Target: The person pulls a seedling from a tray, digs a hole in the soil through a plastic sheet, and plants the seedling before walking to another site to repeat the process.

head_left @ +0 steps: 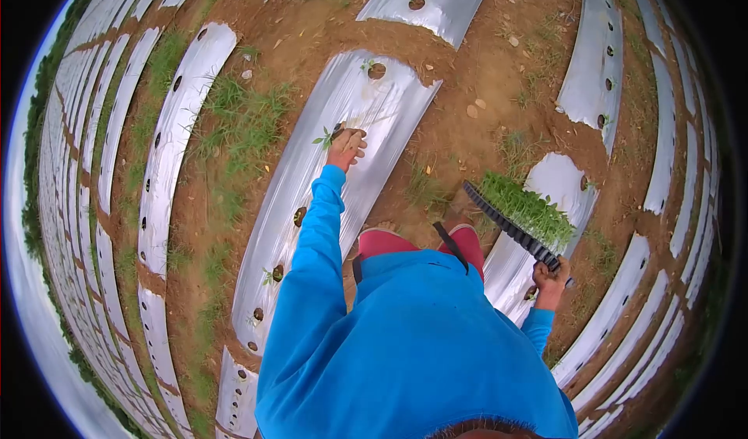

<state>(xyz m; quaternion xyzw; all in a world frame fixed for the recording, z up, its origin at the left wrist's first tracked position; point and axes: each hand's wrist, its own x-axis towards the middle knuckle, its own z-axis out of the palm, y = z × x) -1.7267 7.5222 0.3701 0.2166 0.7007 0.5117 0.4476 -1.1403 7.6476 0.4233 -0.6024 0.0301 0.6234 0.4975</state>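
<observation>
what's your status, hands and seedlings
Left hand at a planting hole, beside a seedling. Right hand gripping seedling tray by one end. Nothing visibly blocking either hand.

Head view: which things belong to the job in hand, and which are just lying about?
Job:
Black tray, in the right hand
Seedlings in it
Young plant beside the left hand
Holed silvery film under that hand

Just about:
Grass tufts
Pale bits on the soil; stones or dry leaves, can't tell

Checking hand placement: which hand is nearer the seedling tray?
Right. The right hand grips one end of the seedling tray; the left hand is well away from it, at a planting hole.
</observation>
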